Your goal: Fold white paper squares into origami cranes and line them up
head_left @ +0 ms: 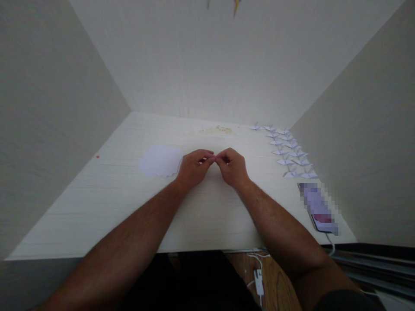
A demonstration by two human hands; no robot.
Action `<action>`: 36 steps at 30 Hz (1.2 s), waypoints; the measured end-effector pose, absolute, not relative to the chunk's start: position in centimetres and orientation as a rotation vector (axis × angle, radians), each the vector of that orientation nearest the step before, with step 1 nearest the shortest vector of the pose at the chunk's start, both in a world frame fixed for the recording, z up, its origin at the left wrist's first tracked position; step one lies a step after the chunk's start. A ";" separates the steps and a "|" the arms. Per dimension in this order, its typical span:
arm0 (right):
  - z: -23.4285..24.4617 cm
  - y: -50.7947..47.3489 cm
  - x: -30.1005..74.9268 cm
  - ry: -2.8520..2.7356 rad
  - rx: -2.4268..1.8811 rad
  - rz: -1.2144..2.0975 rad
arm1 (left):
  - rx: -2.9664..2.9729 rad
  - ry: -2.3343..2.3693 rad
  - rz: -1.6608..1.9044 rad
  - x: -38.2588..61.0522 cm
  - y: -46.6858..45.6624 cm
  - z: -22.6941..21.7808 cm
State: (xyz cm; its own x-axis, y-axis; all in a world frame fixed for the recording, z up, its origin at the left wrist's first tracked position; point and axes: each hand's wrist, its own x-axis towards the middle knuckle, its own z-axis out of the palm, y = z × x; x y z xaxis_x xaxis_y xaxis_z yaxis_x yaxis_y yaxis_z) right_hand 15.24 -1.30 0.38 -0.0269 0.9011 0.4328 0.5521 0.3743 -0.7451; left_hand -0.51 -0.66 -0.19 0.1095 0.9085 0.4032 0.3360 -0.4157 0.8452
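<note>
Over the middle of the white table, my left hand (196, 166) and my right hand (231, 166) meet at the fingertips. Both are closed in a pinch, thumbs against fingers. Whatever sits between the fingertips is too small or too covered to make out. Just left of my left hand lies a spread stack of white paper sheets (158, 160), partly behind that hand. To the right of my right hand, several folded white paper cranes (285, 151) stand in rows along the right wall.
A phone (317, 207) with a blurred screen lies near the right front edge, a white cable (331, 245) running from it. A small red bit (97, 157) is at the left. Walls enclose the table (110, 207) on three sides. A power strip (258, 282) lies below.
</note>
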 end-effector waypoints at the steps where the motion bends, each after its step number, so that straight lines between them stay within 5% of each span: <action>1: 0.4 -1.3 15.2 -1.711 -1.297 0.451 | 1.868 1.203 1.314 -0.6 -0.6 -0.2; 14: 0.3 -1.0 15.4 -1.596 -1.324 0.661 | 1.722 1.385 1.245 -0.9 -0.3 0.1; 26: 0.0 -0.5 15.5 -1.396 -1.070 1.028 | 1.339 0.949 1.192 -1.0 0.1 -0.3; 36: 0.3 -0.8 15.1 -1.422 -1.100 0.960 | 1.248 0.860 1.097 -1.1 0.2 -0.4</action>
State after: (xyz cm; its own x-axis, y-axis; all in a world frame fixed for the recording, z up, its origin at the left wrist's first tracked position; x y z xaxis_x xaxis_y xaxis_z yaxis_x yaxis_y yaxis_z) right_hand 15.10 -0.85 0.27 -0.0276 0.9668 0.2540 0.1255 0.2555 -0.9586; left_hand -1.09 0.17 -0.44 0.2805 0.9575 0.0673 -0.1628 -0.0216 0.9864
